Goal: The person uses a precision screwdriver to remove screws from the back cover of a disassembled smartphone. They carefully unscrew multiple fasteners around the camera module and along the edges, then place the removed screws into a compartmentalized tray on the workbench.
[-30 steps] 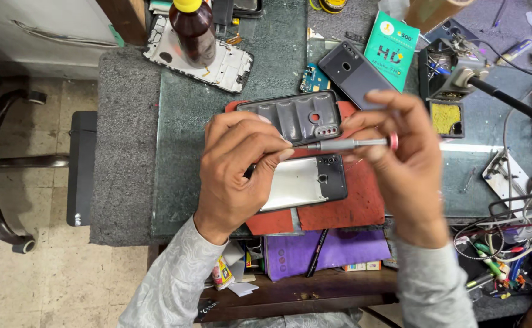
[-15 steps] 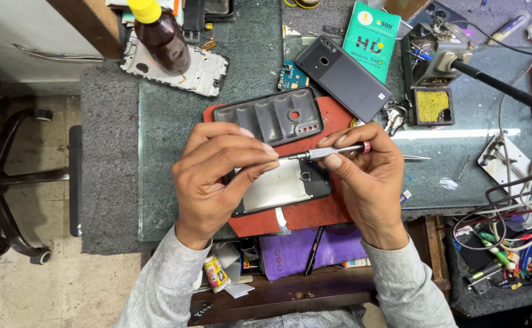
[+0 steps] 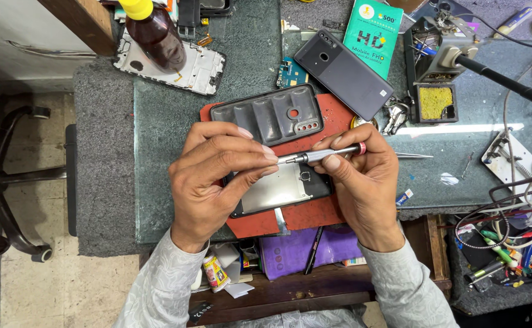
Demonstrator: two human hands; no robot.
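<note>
A glass-topped workbench (image 3: 156, 140) takes up most of the view, its near edge running just below the hands, with bare floor and a chair base off to the left. The open room is on that left side of the glass; to the right the bench is crowded with a soldering stand (image 3: 436, 61), a yellow sponge (image 3: 436, 102) and a tangle of wires (image 3: 508, 231).

On a red mat (image 3: 314, 212) in the middle lies an opened phone (image 3: 278, 189), face down, its long axis running left to right and tilted slightly up to the right. Just beyond it, touching the mat, sits a dark phone case (image 3: 266, 115).

The right hand (image 3: 363, 182) pinches a small screwdriver (image 3: 323, 154) between thumb and fingers. The screwdriver lies almost level, red cap to the right, tip pointing left toward the left hand (image 3: 211, 176), whose fingertips close around the tip just above the phone.

A brown bottle (image 3: 156, 36) stands on a white phone frame (image 3: 199, 70) at the far left; a grey phone (image 3: 345, 73) lies diagonally at the far side.
</note>
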